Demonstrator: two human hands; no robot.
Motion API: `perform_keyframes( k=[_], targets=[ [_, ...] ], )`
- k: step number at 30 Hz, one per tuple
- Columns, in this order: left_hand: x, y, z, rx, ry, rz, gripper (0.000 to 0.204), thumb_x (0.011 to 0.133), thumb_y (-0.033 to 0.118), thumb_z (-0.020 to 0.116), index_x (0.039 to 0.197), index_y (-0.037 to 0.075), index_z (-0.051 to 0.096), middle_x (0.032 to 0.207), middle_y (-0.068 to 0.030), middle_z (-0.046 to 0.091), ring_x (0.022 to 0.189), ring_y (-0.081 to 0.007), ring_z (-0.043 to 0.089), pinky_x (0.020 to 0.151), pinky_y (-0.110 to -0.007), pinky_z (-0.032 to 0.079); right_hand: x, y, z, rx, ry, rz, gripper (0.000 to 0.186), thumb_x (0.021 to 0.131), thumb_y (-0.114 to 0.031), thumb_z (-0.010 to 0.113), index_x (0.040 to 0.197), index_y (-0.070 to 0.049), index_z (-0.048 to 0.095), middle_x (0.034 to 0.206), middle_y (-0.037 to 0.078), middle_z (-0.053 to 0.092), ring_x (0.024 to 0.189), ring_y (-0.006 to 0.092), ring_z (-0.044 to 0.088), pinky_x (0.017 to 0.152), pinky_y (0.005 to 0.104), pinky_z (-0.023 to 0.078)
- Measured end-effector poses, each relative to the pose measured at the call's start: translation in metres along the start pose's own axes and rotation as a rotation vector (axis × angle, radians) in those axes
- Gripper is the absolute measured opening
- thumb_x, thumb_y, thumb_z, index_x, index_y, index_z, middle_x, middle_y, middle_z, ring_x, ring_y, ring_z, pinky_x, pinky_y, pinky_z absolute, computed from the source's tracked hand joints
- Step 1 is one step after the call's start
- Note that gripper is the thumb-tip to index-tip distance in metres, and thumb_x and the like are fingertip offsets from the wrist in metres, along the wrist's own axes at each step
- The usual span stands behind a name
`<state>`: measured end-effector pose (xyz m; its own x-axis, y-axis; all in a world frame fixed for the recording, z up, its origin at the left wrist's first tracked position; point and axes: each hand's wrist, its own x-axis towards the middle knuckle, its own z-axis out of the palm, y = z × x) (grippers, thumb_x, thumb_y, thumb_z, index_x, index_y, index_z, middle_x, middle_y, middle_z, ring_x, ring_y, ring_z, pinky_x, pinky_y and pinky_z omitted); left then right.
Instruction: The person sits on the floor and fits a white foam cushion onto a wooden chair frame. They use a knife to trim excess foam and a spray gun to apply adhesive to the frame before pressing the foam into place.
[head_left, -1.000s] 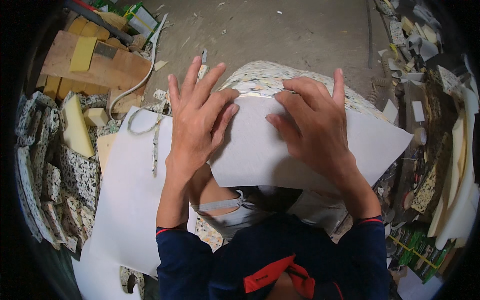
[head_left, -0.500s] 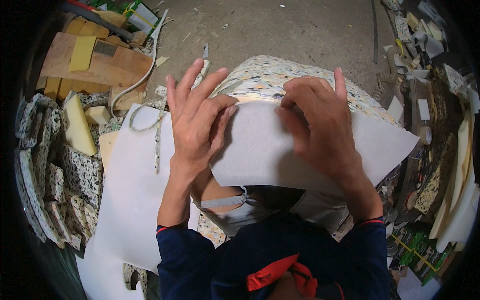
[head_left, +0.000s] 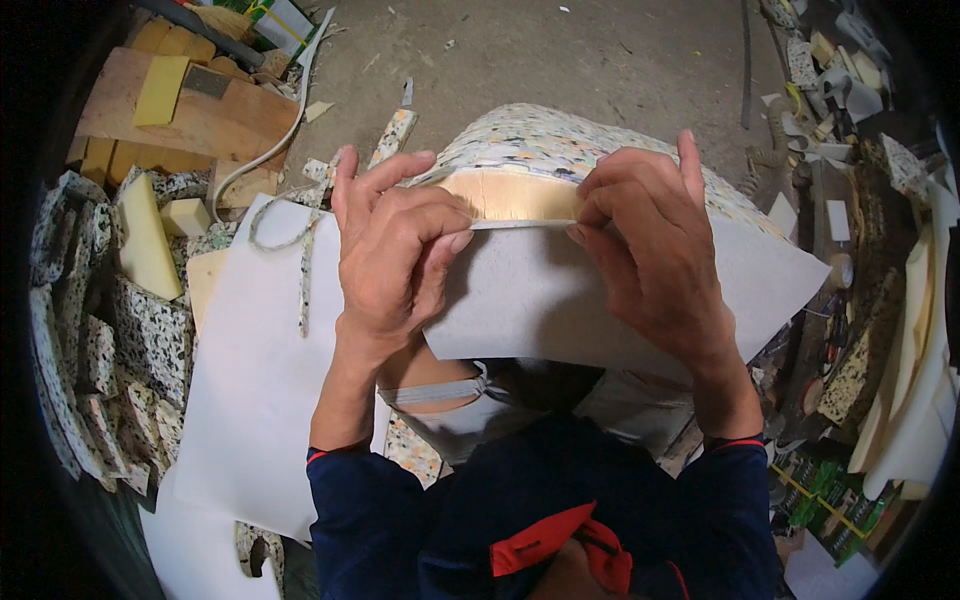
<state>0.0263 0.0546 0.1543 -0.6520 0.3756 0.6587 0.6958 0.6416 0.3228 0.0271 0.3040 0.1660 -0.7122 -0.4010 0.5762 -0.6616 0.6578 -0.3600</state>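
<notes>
And here's the grip: left hand [head_left: 395, 240] and right hand [head_left: 660, 245] both pinch one edge of a white sheet [head_left: 510, 300], taut between them. It sits in front of the navy shirt [head_left: 590, 460], plain and smooth, a sharp corner jutting right. Just past that edge, a bare tan layer [head_left: 520, 195] shows! Then curving foam [head_left: 540, 130], speckled orange and dark. Lower right, a green packet [head_left: 835, 490] carries print, too small to read.
</notes>
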Motion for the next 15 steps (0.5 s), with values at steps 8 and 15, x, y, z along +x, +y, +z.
perform_keyframes(
  k=[8, 15],
  targets=[
    [0.017, -0.005, 0.009, 0.014, 0.020, -0.066, 0.010, 0.084, 0.007, 0.070, 0.091, 0.010, 0.064, 0.094, -0.0048, 0.066, 0.109, -0.0331, 0.060, 0.107, -0.058, 0.033, 0.005, 0.005, 0.003, 0.054, 0.031, 0.068, 0.011, 0.087, -0.009, 0.068, 0.090, -0.008, 0.057, 0.093, 0.008, 0.060, 0.100, 0.0302, 0.060, 0.105, 0.0714, 0.029],
    [0.025, -0.005, 0.018, 0.076, 0.023, -0.141, 0.006, 0.088, 0.009, 0.067, 0.093, 0.008, 0.063, 0.100, -0.0071, 0.065, 0.116, -0.0357, 0.056, 0.103, -0.057, 0.032, 0.011, 0.013, 0.014, 0.027, 0.048, 0.154, 0.012, 0.088, -0.010, 0.066, 0.085, -0.003, 0.056, 0.104, 0.014, 0.066, 0.102, 0.0323, 0.060, 0.100, 0.0497, 0.038]
  ],
)
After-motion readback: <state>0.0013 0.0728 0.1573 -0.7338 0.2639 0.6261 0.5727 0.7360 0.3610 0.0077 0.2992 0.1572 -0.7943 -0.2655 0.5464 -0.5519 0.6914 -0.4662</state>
